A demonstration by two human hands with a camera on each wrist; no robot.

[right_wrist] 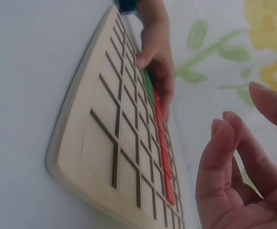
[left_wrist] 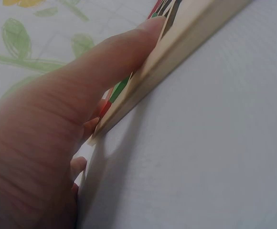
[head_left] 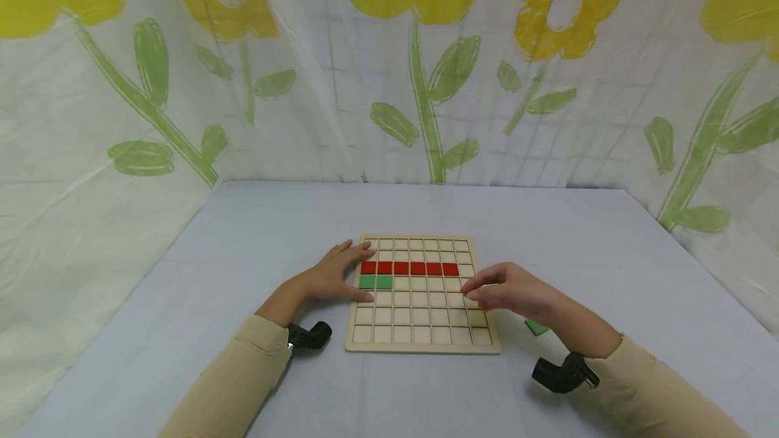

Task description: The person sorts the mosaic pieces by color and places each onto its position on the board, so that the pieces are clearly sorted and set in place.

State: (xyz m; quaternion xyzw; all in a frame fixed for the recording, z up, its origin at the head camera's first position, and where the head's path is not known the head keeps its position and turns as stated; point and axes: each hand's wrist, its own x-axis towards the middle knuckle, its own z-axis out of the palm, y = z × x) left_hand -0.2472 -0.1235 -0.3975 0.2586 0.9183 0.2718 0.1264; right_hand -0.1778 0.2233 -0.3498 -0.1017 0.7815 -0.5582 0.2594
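A square wooden grid board (head_left: 422, 347) lies on the table with a red row of several tiles (head_left: 418, 268). Two green tiles (head_left: 375, 282) fill cells at the left, in the row just below. My left hand (head_left: 335, 272) rests spread on the board's left side, thumb on its frame and fingers around the red row's left end. Over the right edge hovers my right hand (head_left: 511, 289), its fingers bent loosely and fingertips close together; no tile shows between them in the right wrist view (right_wrist: 243, 171).
A loose green tile (head_left: 537, 328) lies on the table right of the board, partly below the right forearm. The pale table (head_left: 292, 215) meets a flower-printed curtain (head_left: 328, 86) at the back. A black wrist camera sits on each wrist.
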